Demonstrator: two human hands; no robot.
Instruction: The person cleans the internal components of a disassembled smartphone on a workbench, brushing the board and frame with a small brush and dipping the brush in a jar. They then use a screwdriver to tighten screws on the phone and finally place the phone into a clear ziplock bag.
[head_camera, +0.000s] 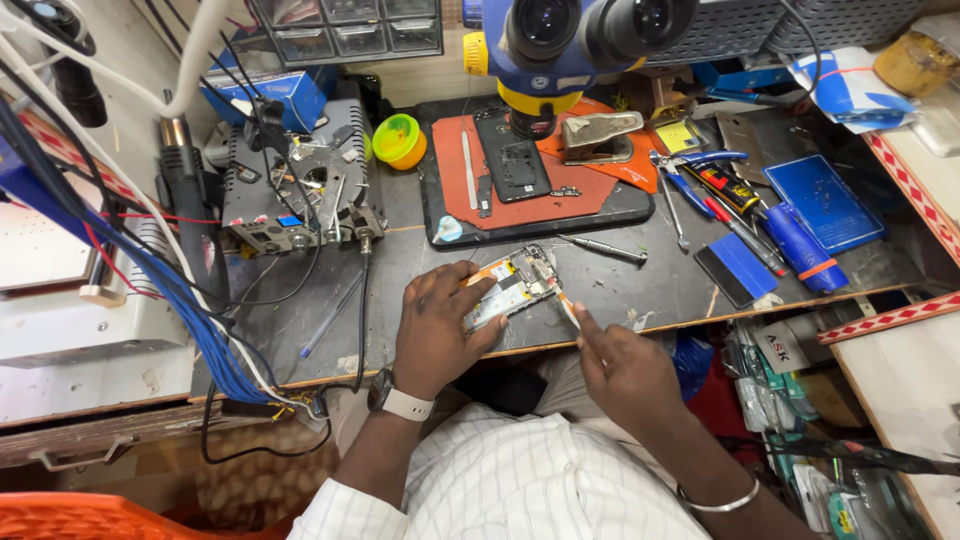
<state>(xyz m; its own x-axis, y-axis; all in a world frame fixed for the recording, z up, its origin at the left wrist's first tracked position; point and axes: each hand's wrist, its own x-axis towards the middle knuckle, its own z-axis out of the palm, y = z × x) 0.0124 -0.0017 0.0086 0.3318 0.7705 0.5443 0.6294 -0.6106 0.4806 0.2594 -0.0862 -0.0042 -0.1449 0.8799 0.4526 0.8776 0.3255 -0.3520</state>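
Head view shows your left hand (437, 325) gripping an opened phone (508, 285) at the front edge of the dark workbench (640, 290), fingers curled over its lower half, so this part of the phone is hidden from the camera. Your right hand (622, 365) is closed in a pinch around a thin orange tool (567, 306), and the tip of it touches the right end of the phone. Behind the phone lies a thin screwdriver (603, 249), near but not touching. Further back sits a black mat with an orange pad (535, 185); a dark phone frame (512, 155) lies on it under the blue and yellow microscope (560, 45), whose body covers the top of the frame. A small green and yellow bowl (400, 140) stands left of the mat, and beside it is a grey machine (300, 190) with many cables. On the right side you have pliers with blue handles (700, 165), a blue flat case (822, 200) and a blue card (738, 270), all well apart from your hands.
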